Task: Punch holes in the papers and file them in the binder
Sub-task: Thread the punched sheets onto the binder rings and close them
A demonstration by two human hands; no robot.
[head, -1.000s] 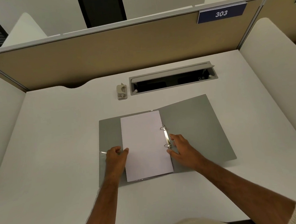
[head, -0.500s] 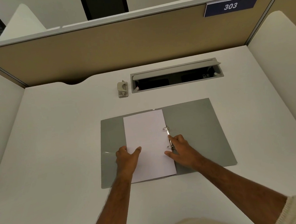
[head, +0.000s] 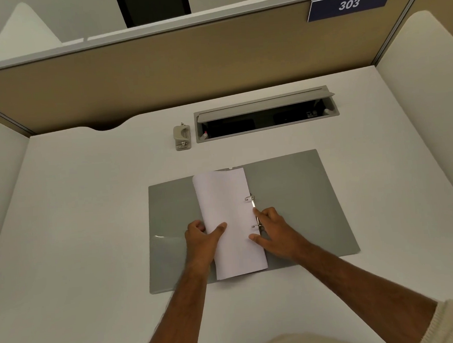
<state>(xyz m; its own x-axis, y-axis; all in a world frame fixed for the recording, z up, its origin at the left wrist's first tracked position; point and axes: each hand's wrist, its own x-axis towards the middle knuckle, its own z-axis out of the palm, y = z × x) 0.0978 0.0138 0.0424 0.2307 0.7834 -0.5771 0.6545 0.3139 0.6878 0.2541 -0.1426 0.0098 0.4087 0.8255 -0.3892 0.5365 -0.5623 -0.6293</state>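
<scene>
Papers [head: 230, 219] now lifted by left hand [head: 202, 240] — fingers underneath (hidden), right hand [head: 273, 231] at rings [head: 255, 212]

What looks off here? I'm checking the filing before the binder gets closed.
The papers are not lying flat: the left hand grips their left edge, lifted and curling over. They sit on the rings of the open binder. Nothing looks torn.

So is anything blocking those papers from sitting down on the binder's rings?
Nothing visible is. The papers already lie on the open binder, their edge at the rings; only the left hand and right hand touch them.
</scene>
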